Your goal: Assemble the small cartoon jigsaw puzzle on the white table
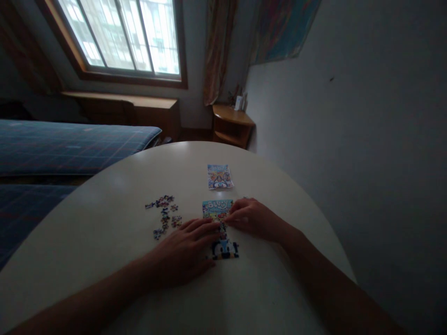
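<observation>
A partly joined jigsaw puzzle (225,250) lies on the white round table (265,288), with a blue cartoon face at its near end and a colourful lettered section (217,204) at its far end. My left hand (185,251) rests flat across its left side, fingers stretched out and hiding part of the middle. On the right side, my right hand (253,217) pinches at the puzzle's middle; a small jigsaw piece seems to be at its fingertips, mostly hidden. Several loose jigsaw pieces (165,216) are scattered beyond my left hand.
Behind the puzzle lies a printed packet or card (220,177) with the same cartoon. A bed with a plaid blue mattress (70,146) stands to the left. A white wall (349,139) runs along the right, and a wooden corner shelf (233,114) stands beyond the table.
</observation>
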{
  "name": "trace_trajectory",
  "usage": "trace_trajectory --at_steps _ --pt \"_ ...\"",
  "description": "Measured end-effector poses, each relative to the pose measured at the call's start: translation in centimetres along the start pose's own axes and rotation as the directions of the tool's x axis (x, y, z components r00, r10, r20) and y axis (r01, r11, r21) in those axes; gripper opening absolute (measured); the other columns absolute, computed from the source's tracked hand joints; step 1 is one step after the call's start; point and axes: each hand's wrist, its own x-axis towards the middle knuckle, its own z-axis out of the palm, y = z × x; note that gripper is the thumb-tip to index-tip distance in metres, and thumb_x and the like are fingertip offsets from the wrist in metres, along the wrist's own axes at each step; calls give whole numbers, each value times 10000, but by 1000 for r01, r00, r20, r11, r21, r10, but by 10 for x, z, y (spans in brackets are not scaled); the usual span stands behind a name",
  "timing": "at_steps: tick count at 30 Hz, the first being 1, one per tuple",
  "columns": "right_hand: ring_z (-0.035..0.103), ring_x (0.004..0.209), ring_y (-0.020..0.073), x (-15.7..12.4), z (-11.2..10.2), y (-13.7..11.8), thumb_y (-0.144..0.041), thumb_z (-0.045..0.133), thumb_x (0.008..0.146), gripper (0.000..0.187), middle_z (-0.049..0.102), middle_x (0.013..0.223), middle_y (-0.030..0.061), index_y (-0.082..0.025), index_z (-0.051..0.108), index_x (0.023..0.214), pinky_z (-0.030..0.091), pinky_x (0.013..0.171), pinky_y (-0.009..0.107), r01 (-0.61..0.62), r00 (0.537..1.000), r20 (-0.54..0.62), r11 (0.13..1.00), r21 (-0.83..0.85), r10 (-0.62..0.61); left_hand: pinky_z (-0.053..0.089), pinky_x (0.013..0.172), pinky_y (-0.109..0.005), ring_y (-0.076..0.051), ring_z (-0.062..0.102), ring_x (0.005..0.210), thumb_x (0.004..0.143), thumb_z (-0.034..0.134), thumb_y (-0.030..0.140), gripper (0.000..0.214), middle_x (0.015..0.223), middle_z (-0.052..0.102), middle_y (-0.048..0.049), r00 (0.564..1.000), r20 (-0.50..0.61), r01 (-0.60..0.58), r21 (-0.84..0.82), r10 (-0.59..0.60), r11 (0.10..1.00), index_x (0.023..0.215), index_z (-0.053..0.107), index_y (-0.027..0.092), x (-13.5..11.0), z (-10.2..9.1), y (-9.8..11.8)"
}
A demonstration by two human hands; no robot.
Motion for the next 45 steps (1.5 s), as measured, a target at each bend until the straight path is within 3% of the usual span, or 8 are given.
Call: trace_trajectory --at_steps 12,21,36,45 --pt "675 795 152 2 -3 -7 -214 636 916 162 748 877 56 -237 786 974 487 794 285 40 999 34 992 -123 -36 352 1144 -484 -279 395 1400 931 558 352 512 1528 434 -48 1000 -3 -3 5 3 1000 1424 448 268 0 0 1" --pt "666 793 160 2 -4 -10 -190 652 880 119 745 888 56 -213 766 854 492 811 305 53 998 38 988 -144 -48 344 1148 -497 -289 390 1405 936 553 361 531 1536 424 -58 1000 1 -15 0 15 1000 1443 427 270 1 -1 2" --pt "676 790 155 2 -6 -13 -172 659 862 110 753 897 49 -221 757 880 491 798 301 43 998 48 989 -138 -37 333 1154 -499 -288 395 1400 926 570 353 540 1533 426 -58 1000 4 -10 3 10 1000 1438 423 267 1 0 2" --pt "642 820 173 2 -7 -15 -222 699 817 61 707 895 47 -212 733 867 471 793 308 -127 990 41 982 -143 134 332 1154 -496 -289 395 1402 937 556 364 528 1531 430 -57 1000 -12 -12 -15 12 1000 1441 427 270 1 -1 2"
